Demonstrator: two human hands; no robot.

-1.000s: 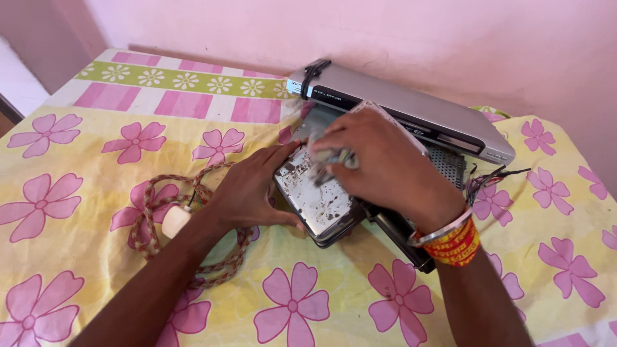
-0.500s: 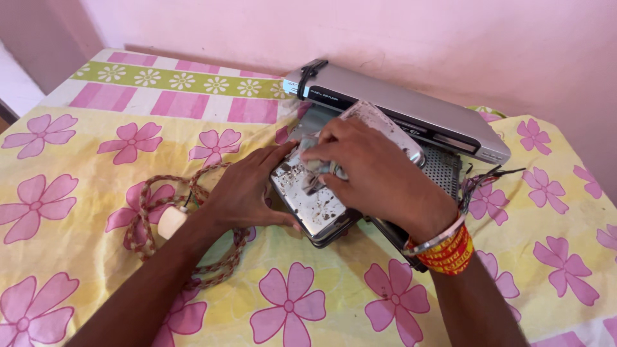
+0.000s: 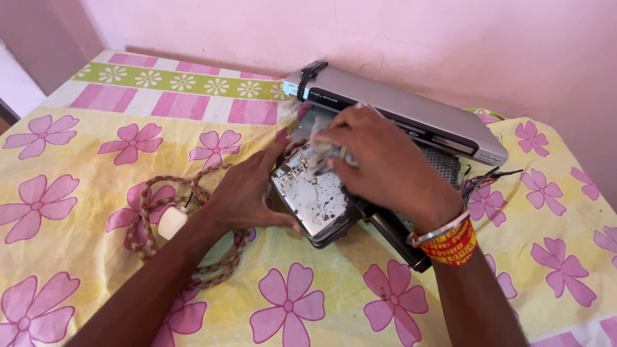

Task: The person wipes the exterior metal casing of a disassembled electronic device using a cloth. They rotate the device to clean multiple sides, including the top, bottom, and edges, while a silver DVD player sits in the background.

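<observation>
Two hands work one stained, rounded metal plate (image 3: 316, 198), lying against the silver disc player (image 3: 411, 112) on the floral bedsheet (image 3: 96, 193). Left hand (image 3: 247, 189) lies flat, steadying its edge; right hand (image 3: 379, 164), grip closed on a crumpled grey cloth (image 3: 324, 153), presses down.

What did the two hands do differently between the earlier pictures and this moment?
The right hand, gripping a crumpled cloth, moved up the stained metal plate toward the silver player, now covering more of the plate's far end. The left hand stayed pressed on the plate's left edge. The braided cord and its white plug did not move.
</observation>
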